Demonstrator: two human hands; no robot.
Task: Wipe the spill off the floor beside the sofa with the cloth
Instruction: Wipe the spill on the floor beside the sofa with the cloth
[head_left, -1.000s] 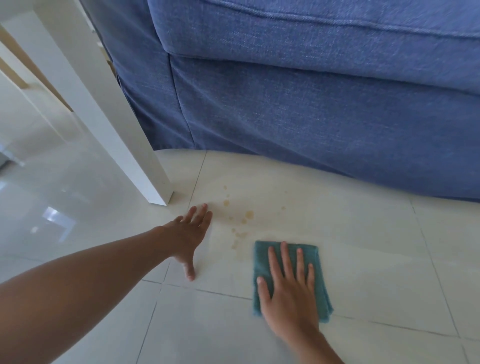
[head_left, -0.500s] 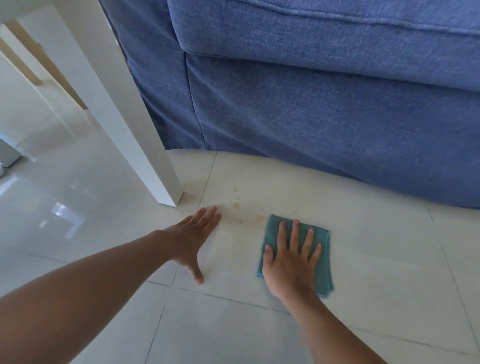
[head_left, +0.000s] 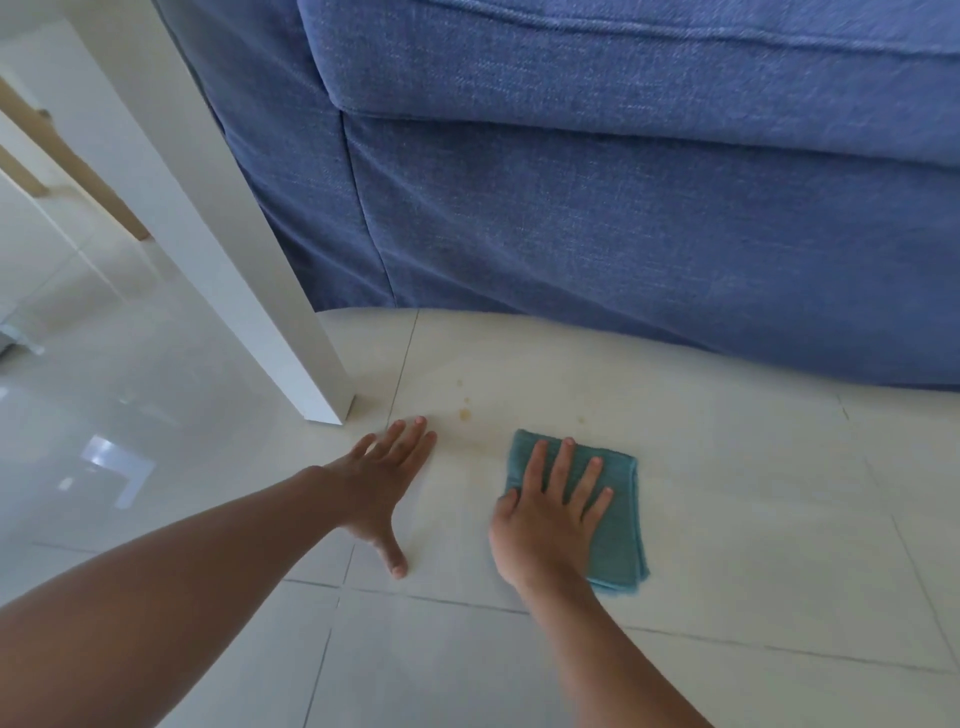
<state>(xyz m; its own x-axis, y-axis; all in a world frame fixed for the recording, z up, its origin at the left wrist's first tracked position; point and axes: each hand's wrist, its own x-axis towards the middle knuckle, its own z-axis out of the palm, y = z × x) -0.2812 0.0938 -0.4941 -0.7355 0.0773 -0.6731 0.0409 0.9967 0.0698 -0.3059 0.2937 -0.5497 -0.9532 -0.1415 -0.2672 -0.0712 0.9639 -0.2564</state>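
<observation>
A folded teal cloth (head_left: 618, 525) lies flat on the pale tiled floor (head_left: 753, 519). My right hand (head_left: 550, 514) presses down on it with fingers spread, covering its left half. A few small yellowish-brown drops of the spill (head_left: 464, 413) sit on the tile just beyond the cloth's far left corner, with a faint speck (head_left: 581, 417) further right. My left hand (head_left: 382, 480) rests flat on the floor left of the spill, fingers apart, holding nothing. The blue sofa (head_left: 623, 234) rises right behind the spill.
A white table leg (head_left: 291, 332) stands on the floor just beyond my left hand, close to the sofa's corner. More white and wooden furniture legs (head_left: 78, 171) show at the far left. Glossy tile extends left and toward me.
My right hand has pushed the cloth forward toward the sofa, over the nearer drops, which no longer show. My left hand stays planted in place.
</observation>
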